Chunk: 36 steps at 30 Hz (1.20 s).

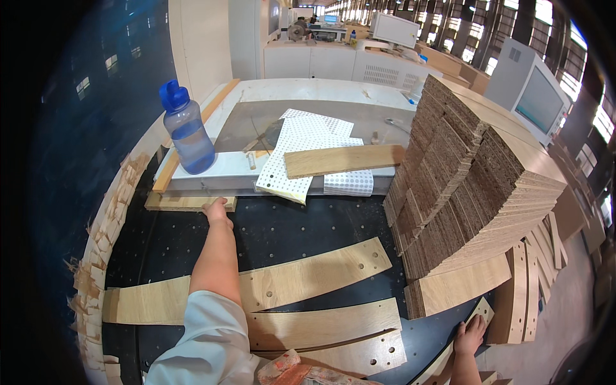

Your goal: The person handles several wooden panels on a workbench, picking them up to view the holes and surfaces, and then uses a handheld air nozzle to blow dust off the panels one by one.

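On the black perforated worktable, the person's left hand is stretched far forward, fingers flat and loosely together, resting against the near edge of a thin wooden strip that lies under the front lip of a pale raised platform; it grips nothing, just touches. Over on the other side, the right hand sits low at the table's near-right edge, palm down with the fingers spread on the end of a narrow wooden piece just beside the base of the big stack; whether it is pinching that piece or only pressing on it, I cannot tell. Between the two arms lie three long curved wooden boards, one behind the other, pale oak-coloured with small drilled holes near their right ends, the left forearm crossing over them. A tall, leaning stack of wooden panels towers at the right. Up on the platform stands a blue water bottle with a blue cap, and beside it white dotted sheets with a flat wooden plank laid across them. Wood scraps litter the table's left rim.
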{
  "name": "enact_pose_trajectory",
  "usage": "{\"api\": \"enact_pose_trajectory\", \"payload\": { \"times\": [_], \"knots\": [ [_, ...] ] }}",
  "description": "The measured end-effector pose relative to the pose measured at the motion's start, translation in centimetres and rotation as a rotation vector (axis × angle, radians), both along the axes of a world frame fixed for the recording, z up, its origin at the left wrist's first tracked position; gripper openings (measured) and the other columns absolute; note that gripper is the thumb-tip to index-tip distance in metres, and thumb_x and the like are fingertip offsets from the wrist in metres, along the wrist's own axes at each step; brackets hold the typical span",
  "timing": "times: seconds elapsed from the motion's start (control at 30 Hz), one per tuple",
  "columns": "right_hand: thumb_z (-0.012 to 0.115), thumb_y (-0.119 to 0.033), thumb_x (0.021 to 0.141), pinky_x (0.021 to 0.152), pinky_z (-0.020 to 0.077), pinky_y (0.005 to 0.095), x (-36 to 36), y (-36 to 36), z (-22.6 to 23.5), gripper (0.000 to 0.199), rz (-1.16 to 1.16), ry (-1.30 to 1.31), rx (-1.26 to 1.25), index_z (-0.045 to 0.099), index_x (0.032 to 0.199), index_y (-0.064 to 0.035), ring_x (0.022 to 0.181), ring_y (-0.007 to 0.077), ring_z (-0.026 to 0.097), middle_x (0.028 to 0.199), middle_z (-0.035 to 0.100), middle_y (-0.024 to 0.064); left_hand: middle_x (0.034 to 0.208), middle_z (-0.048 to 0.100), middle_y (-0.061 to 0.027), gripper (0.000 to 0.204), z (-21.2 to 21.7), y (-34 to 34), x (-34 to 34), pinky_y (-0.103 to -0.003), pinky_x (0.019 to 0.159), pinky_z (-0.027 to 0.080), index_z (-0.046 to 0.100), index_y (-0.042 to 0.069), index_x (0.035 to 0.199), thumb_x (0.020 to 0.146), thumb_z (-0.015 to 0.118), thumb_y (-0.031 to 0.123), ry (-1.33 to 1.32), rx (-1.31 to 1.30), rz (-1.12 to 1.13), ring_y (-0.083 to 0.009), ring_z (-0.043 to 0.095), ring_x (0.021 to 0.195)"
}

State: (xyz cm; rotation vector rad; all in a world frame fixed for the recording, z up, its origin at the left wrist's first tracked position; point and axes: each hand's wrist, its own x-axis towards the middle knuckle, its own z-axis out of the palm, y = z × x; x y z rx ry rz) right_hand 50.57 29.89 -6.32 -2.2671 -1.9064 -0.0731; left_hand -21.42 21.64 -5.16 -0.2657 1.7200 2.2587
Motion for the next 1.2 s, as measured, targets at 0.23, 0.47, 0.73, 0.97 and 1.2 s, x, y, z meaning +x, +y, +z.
{"api": "enact_pose_trajectory", "payload": {
  "times": [0.23, 0.47, 0.73, 0.97, 1.2],
  "knots": [
    [0.056, -0.032, 0.083, 0.098, 0.0334, 0.0494, 0.2, -0.1, -0.1, 0.062, 0.014, 0.010, -0.004, 0.036, 0.134, -0.0054, 0.131, 0.0309, 0.029, 0.141, 0.034, 0.0123, 0.152, 0.004, -0.0100, 0.097, -1.5, 0.2, -1.2, -0.047, 0.107, 0.020, -0.002, 0.001, 0.144, 0.069, 0.058, 0.007, -0.024, -0.063, -0.022, -0.0295, 0.024, 0.135],
    [0.058, -0.030, 0.083, 0.100, 0.0313, 0.0489, -0.2, 0.0, 0.3, 0.062, -0.004, 0.035, -0.028, 0.035, 0.136, -0.0065, 0.132, 0.0298, 0.028, 0.142, 0.032, 0.0118, 0.142, 0.025, -0.0172, 0.078, -3.7, -0.2, -3.6, -0.046, 0.103, 0.026, 0.020, -0.002, 0.136, 0.069, 0.059, 0.009, -0.049, -0.028, -0.035, -0.0303, 0.032, 0.128],
    [0.058, -0.031, 0.082, 0.101, 0.0303, 0.0492, -0.4, -0.3, 0.8, 0.062, -0.010, 0.028, -0.016, 0.036, 0.135, -0.0066, 0.132, 0.0315, 0.028, 0.142, 0.034, 0.0117, 0.147, 0.023, -0.0176, 0.072, -0.3, -0.5, -1.2, -0.045, 0.110, 0.008, 0.032, 0.003, 0.134, 0.071, 0.063, 0.019, -0.116, 0.041, -0.067, -0.0274, 0.019, 0.137],
    [0.056, -0.034, 0.084, 0.101, 0.0307, 0.0485, -0.5, 0.0, 0.1, 0.061, 0.010, 0.015, 0.011, 0.037, 0.135, -0.0072, 0.132, 0.0298, 0.028, 0.141, 0.035, 0.0115, 0.142, 0.032, -0.0171, 0.065, 1.3, -1.4, -0.8, -0.035, 0.108, 0.024, 0.039, 0.000, 0.131, 0.075, 0.065, 0.021, -0.099, -0.128, -0.042, -0.0274, 0.031, 0.129],
    [0.055, -0.036, 0.083, 0.100, 0.0315, 0.0512, -0.8, -0.3, 1.1, 0.060, -0.030, 0.034, -0.004, 0.038, 0.134, -0.0087, 0.134, 0.0271, 0.028, 0.142, 0.035, 0.0086, 0.133, 0.045, -0.0198, 0.062, 3.0, 1.3, 10.7, -0.036, 0.101, 0.034, 0.039, -0.001, 0.133, 0.076, 0.062, 0.011, 0.548, -0.302, -0.569, -0.0289, 0.043, 0.123]
  ]
}}
